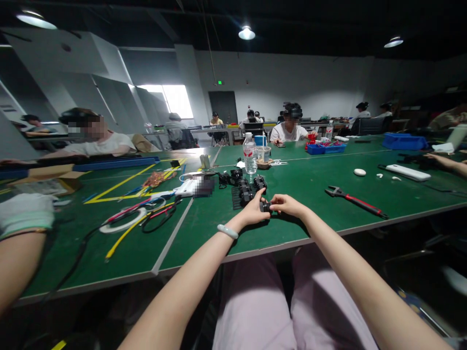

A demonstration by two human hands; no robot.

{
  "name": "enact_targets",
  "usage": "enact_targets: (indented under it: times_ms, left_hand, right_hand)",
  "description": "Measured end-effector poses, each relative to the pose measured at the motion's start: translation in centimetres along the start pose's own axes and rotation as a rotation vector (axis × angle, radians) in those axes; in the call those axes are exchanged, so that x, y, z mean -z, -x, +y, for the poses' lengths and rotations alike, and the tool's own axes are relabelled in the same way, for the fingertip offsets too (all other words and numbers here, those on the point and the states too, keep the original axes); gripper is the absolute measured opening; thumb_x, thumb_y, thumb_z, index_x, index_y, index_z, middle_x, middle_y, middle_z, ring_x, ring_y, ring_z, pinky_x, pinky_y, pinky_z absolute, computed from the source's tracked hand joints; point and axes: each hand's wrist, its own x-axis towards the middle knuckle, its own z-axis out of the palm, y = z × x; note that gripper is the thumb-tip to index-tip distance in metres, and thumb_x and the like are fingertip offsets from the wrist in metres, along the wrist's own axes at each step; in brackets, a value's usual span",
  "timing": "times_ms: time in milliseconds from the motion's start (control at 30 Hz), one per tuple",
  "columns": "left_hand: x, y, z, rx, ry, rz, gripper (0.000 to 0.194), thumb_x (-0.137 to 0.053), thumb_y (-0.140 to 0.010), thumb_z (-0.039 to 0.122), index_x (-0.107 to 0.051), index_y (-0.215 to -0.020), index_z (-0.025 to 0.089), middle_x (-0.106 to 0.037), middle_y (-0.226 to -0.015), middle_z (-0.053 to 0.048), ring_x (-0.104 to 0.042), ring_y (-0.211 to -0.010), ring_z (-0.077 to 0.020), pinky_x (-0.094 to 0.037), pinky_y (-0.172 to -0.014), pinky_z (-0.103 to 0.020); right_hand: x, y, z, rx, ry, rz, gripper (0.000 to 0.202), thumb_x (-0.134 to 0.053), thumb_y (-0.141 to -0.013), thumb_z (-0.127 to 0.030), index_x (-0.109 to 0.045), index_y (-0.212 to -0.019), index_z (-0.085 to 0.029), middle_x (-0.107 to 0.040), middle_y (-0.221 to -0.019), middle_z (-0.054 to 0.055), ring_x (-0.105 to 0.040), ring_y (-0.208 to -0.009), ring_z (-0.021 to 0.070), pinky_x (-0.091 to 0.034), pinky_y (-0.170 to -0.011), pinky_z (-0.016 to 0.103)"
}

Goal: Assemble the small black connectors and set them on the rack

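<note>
Near the front of the green table, my left hand [252, 210] is closed around a small black cylindrical part [265, 207], its fingers partly hidden. My right hand [286, 204] pinches the same part from the right side. The part's exact kind is too small to make out. Just beyond my left hand stand several similar black parts [245, 191], one of them [260, 183] slightly to the right. A black comb-like piece [236, 199] lies at their left edge.
A water bottle [250, 154] and a drink cup [263, 153] stand behind the parts. To the right lies an adjustable wrench [355, 201]. Cables [124, 221] spread to the left, where a co-worker's gloved hand [25, 214] reaches in. Blue trays [404, 141] sit farther back.
</note>
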Motion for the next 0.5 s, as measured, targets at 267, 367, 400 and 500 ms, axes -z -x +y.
enact_targets:
  times_ms: [267,367,400,500]
  left_hand:
    - [-0.23,-0.23,-0.10,-0.066,0.016,0.036,0.094,-0.060,-0.053,0.010,-0.012,-0.133,0.017,-0.042,-0.095,-0.003,-0.048,-0.086,-0.0140,-0.041,-0.081,-0.033]
    - [-0.35,-0.20,-0.21,-0.051,0.019,0.037,0.095,-0.060,-0.053,0.010,-0.010,-0.133,0.019,-0.040,-0.094,-0.002,-0.047,-0.084,-0.0130,-0.042,-0.079,-0.032]
    - [-0.40,-0.15,-0.21,-0.046,0.023,0.040,0.095,-0.060,-0.053,0.010,-0.009,-0.133,0.019,-0.040,-0.094,-0.002,-0.047,-0.083,-0.0128,-0.042,-0.078,-0.032]
    - [-0.52,0.01,-0.11,-0.027,0.036,0.043,0.098,-0.060,-0.054,0.011,-0.004,-0.134,0.020,-0.038,-0.094,-0.003,-0.047,-0.081,-0.0125,-0.044,-0.074,-0.030]
  right_hand:
    - [0.05,0.07,-0.18,-0.002,0.063,-0.016,0.032,-0.056,-0.068,-0.045,-0.054,-0.074,-0.014,-0.050,-0.055,-0.004,-0.046,-0.050,0.0079,-0.037,-0.050,0.021]
    - [0.10,0.09,-0.19,0.000,0.091,-0.020,0.033,-0.054,-0.070,-0.046,-0.056,-0.075,-0.014,-0.050,-0.054,-0.004,-0.045,-0.050,0.0081,-0.036,-0.050,0.021]
    - [0.10,0.12,-0.19,-0.001,0.096,-0.020,0.033,-0.053,-0.070,-0.047,-0.057,-0.075,-0.014,-0.050,-0.054,-0.003,-0.045,-0.050,0.0082,-0.036,-0.051,0.021]
    - [-0.01,0.30,-0.14,-0.006,0.137,0.007,0.035,-0.053,-0.070,-0.047,-0.059,-0.077,-0.013,-0.051,-0.056,-0.003,-0.046,-0.051,0.0086,-0.037,-0.052,0.022]
